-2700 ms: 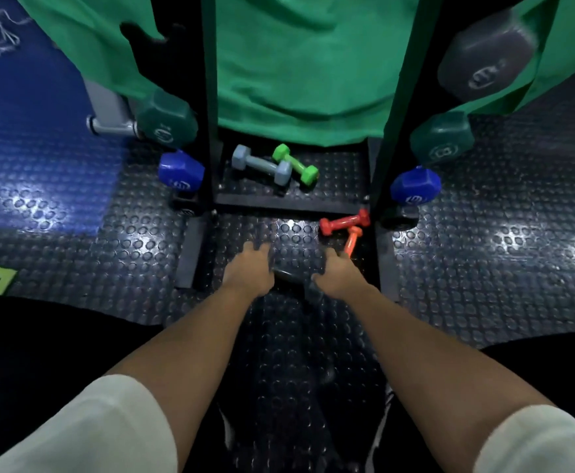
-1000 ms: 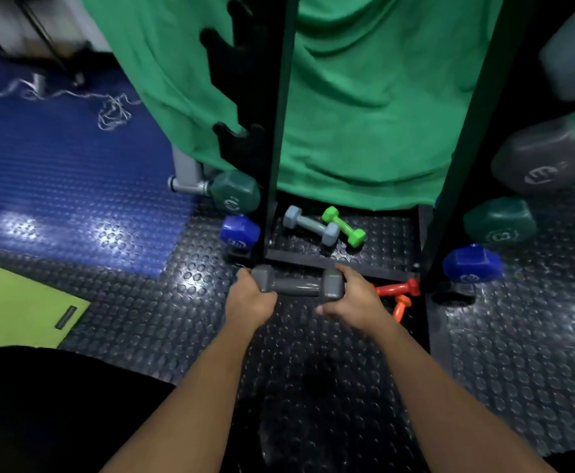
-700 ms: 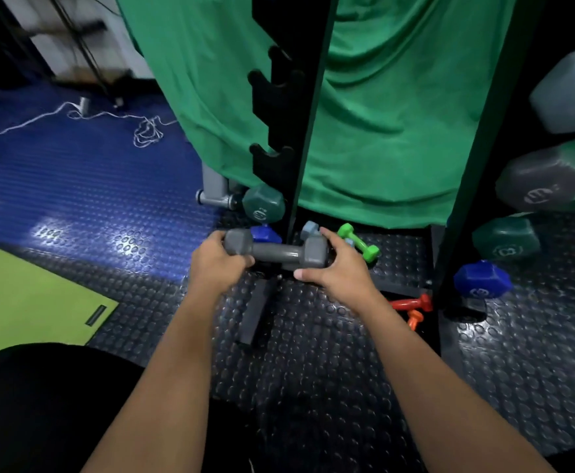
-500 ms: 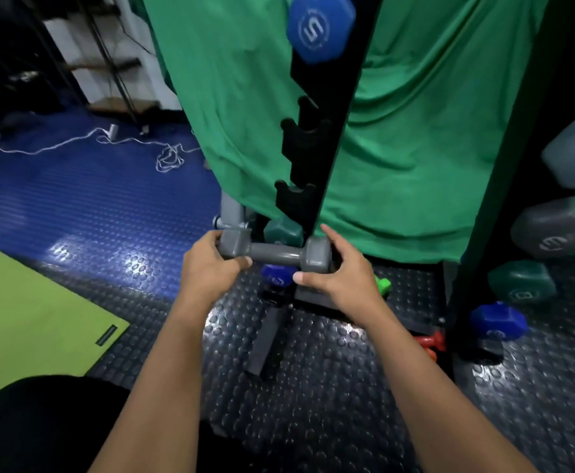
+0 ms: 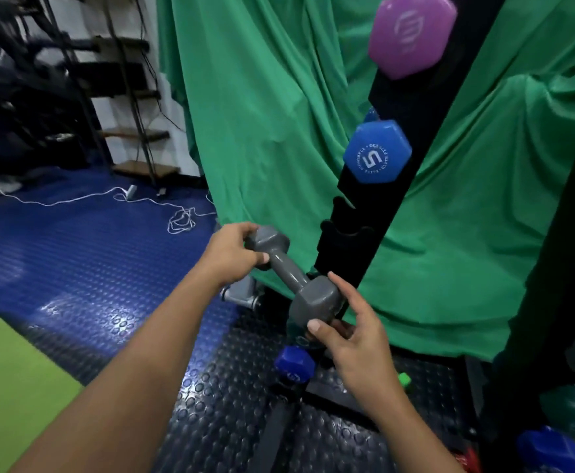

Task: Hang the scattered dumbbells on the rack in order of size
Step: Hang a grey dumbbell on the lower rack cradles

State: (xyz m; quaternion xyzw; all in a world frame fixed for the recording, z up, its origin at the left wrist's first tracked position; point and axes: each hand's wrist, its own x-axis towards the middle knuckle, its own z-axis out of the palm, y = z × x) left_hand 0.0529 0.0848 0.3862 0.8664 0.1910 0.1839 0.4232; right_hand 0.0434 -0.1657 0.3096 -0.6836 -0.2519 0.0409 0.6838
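I hold a grey dumbbell (image 5: pixel 288 273) tilted in the air, its left head higher. My left hand (image 5: pixel 231 256) grips the upper left head. My right hand (image 5: pixel 351 331) holds the lower right head, thumb under it and index finger raised. The dumbbell is just left of the black rack upright (image 5: pixel 388 186), near two bare notches. On the upright hang a blue dumbbell marked 5 (image 5: pixel 376 151) and, above it, a purple dumbbell (image 5: pixel 412 32). A lower blue dumbbell (image 5: pixel 294 365) sits near the rack's foot.
A green cloth (image 5: pixel 269 114) hangs behind the rack. More dumbbells, grey, teal and blue (image 5: pixel 549 448), hang at the right edge. A green dumbbell end (image 5: pixel 404 380) lies on the black studded floor. Blue matting with a white cable (image 5: pixel 180 220) lies left, a green mat (image 5: pixel 9 377) nearer.
I picked the grey dumbbell up from the floor with both hands and raised it to the rack's left upright. It went from level to tilted, and my view rose.
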